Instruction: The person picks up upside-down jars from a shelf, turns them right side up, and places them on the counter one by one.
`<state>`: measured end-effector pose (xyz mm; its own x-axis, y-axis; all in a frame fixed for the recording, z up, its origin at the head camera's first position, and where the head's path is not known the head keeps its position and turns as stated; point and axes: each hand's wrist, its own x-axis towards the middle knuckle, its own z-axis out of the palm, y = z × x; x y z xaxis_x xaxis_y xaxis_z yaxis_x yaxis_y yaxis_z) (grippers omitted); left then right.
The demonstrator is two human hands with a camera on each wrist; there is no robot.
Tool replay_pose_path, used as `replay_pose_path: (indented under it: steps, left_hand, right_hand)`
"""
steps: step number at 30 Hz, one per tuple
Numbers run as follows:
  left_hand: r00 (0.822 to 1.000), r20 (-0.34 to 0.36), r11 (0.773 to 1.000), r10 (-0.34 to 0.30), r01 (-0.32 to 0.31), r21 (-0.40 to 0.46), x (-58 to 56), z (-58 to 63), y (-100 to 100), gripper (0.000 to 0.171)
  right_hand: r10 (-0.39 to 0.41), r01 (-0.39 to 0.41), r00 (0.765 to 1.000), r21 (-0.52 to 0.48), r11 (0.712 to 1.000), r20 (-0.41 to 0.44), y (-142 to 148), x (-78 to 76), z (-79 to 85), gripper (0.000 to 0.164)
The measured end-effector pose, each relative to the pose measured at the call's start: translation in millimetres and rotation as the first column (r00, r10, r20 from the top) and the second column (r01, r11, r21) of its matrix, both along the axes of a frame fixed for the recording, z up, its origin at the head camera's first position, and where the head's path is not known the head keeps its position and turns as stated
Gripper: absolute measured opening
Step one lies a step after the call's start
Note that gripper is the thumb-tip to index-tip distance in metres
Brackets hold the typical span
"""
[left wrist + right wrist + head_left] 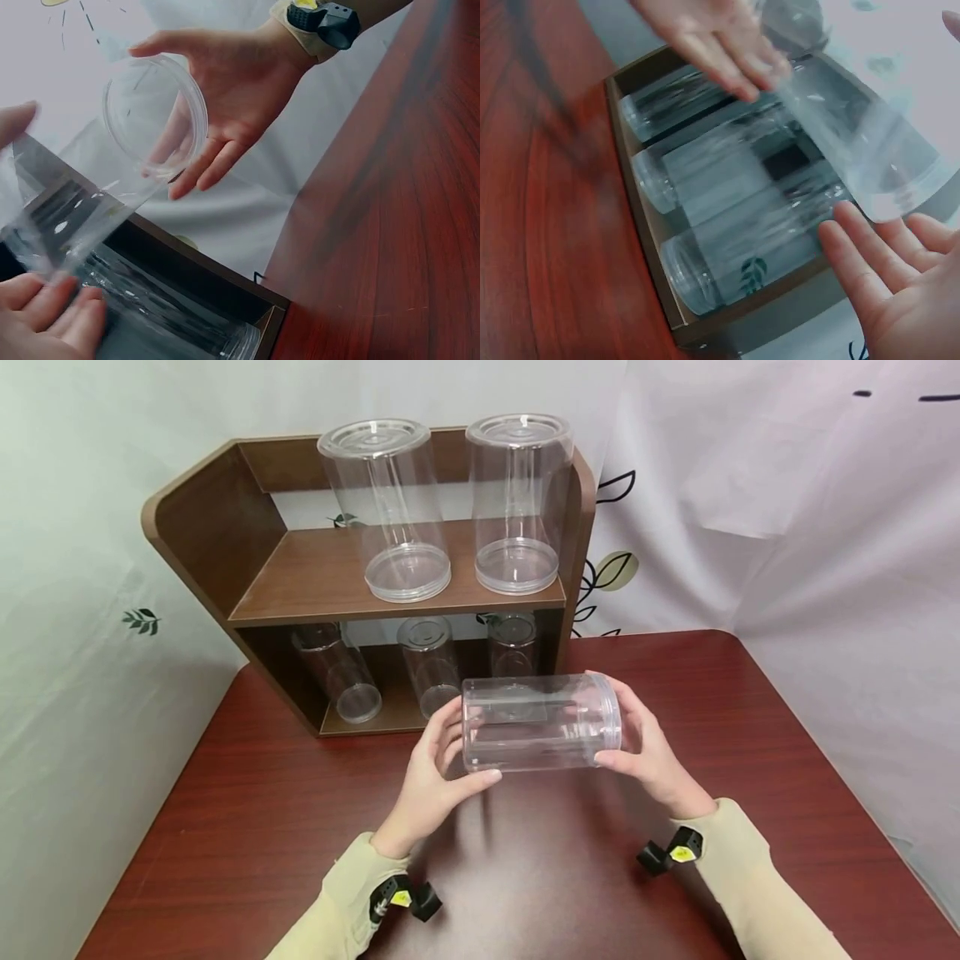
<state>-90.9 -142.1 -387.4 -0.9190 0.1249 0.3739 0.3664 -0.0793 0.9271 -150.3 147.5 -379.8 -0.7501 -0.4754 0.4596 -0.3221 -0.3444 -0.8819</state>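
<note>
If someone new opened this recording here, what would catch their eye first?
Probably the clear jar held sideways above the reddish tabletop, between the person's left hand and right hand. Next, the brown shelf unit behind it, with two see-through containers on its upper level and three lower ones beneath.

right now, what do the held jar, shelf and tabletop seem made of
Held jar: probably clear plastic, possibly glass, glossy; see-through with bright streaks.
Shelf: likely wood or wood-look board, satin; brown, soft sheen.
Tabletop: reddish wood or laminate, polished; dark grain and glare.
</note>
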Motion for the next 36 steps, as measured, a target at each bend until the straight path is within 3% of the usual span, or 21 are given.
replay_pose_path:
  steps: [3, 5, 7, 12, 18, 23, 26, 30, 36]
  left_hand:
    - [0.998, 0.055, 0.991, 0.019, -0.012, -0.136, -1.1, -1.9, 0.5, 0.099]
    - [0.999, 0.051, 0.979, 0.019, -0.009, -0.202, -2.2, -3.3, -0.7, 0.103]
    - [0.999, 0.024, 0.972, 0.025, -0.019, -0.234, -3.2, -4.3, -4.5, 0.105]
    - [0.994, -0.079, 0.977, 0.081, -0.095, -0.191, -5.4, 1.4, -23.8, 0.103]
    - [0.962, -0.178, 0.969, 0.208, -0.228, -0.1, -3.5, 23.1, -51.1, 0.098]
    - [0.916, -0.255, 0.948, 0.308, -0.318, 0.002, 0.6, 43.3, -69.9, 0.093]
    - [0.875, -0.298, 0.923, 0.381, -0.376, 0.078, 1.8, 55.8, -81.5, 0.089]
    - [0.808, -0.325, 0.871, 0.491, -0.462, 0.168, 2.1, 73.7, -97.0, 0.081]
    - [0.719, -0.29, 0.775, 0.632, -0.582, 0.247, 5.1, 106.2, -104.4, 0.07]
  right_hand:
    - [0.012, -0.012, 1.0, -0.09, 0.996, 0.002, 2.3, -1.1, 3.0, 0.075]
    - [-0.007, 0.005, 1.0, -0.122, 0.993, -0.019, 4.0, -1.9, 5.7, 0.073]
    - [-0.075, 0.069, 0.996, -0.121, 0.99, -0.045, 6.4, -2.6, 8.7, 0.074]
    - [-0.224, 0.221, 0.974, -0.074, 0.973, -0.043, 16.9, -4.6, 14.2, 0.078]
    - [-0.219, 0.217, 0.976, -0.086, 0.972, -0.011, 26.9, -7.7, 14.4, 0.074]
    - [-0.252, 0.251, 0.968, -0.095, 0.963, 0.002, 30.4, -8.5, 12.5, 0.074]
    - [-0.287, 0.287, 0.958, -0.089, 0.954, 0.013, 32.3, -8.6, 11.6, 0.075]
    - [-0.328, 0.329, 0.944, -0.1, 0.939, 0.026, 36.0, -10.6, 10.3, 0.075]
    - [-0.382, 0.384, 0.923, -0.098, 0.918, 0.032, 41.1, -13.8, 9.2, 0.077]
